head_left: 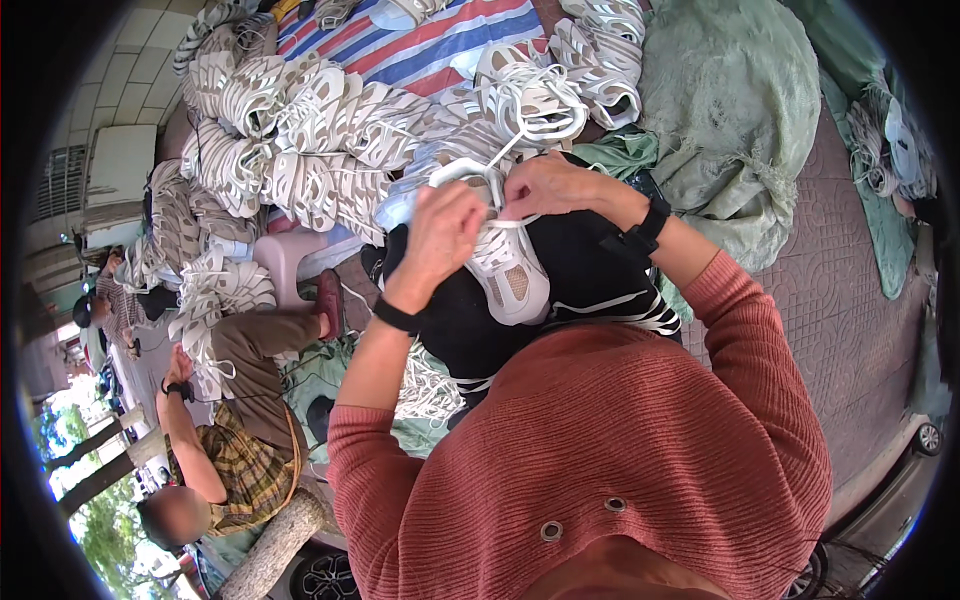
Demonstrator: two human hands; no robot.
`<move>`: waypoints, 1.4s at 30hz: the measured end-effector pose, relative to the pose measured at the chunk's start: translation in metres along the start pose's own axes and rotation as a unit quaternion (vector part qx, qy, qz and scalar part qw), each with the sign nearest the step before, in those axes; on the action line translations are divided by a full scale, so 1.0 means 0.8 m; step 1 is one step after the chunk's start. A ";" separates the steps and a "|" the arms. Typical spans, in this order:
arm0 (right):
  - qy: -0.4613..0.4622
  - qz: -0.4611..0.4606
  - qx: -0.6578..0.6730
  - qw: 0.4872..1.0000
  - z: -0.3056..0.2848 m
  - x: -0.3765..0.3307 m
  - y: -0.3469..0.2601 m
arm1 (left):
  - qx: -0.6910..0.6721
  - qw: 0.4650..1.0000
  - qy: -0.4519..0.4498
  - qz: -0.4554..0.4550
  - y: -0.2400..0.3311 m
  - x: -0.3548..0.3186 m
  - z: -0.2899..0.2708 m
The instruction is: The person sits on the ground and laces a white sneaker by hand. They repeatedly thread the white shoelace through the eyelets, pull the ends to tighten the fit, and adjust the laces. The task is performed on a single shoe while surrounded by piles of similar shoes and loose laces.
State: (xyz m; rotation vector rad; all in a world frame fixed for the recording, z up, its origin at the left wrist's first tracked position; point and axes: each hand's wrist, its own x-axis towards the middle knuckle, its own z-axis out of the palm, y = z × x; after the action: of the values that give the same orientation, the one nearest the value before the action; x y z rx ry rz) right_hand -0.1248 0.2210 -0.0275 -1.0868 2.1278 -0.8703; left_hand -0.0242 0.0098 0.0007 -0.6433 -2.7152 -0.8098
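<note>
A white and beige sneaker [512, 282] rests on my lap over black cloth, its toe pointing toward my body. Over its lacing area my right hand [556, 188] is closed in a pinch on a white shoelace [509, 149], part of which stretches up and away from the shoe. My left hand [442, 232] is at the left side of the shoe's upper, fingers curled together. What sits between the left fingertips is hidden by the hand. Just beyond the hands lies another white sneaker [535, 100] with loose laces.
Rows of similar sneakers [330, 120] cover a striped sheet [400, 45] ahead. A large pale green sack [735, 120] lies at the right. On the left, a co-worker [240, 450] sits handling shoes near a pink stool [285, 262]. Bundled white laces [428, 385] lie beside my left arm.
</note>
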 end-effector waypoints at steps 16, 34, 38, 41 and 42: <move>0.153 -0.229 -0.113 0.955 0.006 -0.022 -0.037 | 0.256 0.784 0.497 -0.271 -0.182 -0.216 -0.403; -0.094 -0.266 -0.157 0.946 -0.023 0.008 -0.059 | -0.566 0.577 0.506 -0.301 -0.177 -0.073 -0.261; -0.009 -0.347 -0.197 0.917 -0.013 0.009 -0.061 | -0.585 0.539 0.535 -0.285 -0.226 -0.079 -0.289; 0.061 -0.374 -0.232 0.896 -0.009 0.011 -0.062 | -0.614 0.503 0.540 -0.279 -0.254 -0.089 -0.295; 0.083 -0.380 -0.284 0.876 -0.008 0.011 -0.062 | -0.623 0.503 0.531 -0.277 -0.264 -0.093 -0.295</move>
State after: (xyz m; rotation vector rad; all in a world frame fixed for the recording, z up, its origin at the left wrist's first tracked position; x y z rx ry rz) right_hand -0.1109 0.1924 0.0126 -2.3292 2.1497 -0.6659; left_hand -0.0359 -0.3073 0.0711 0.5739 -0.7628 -2.2584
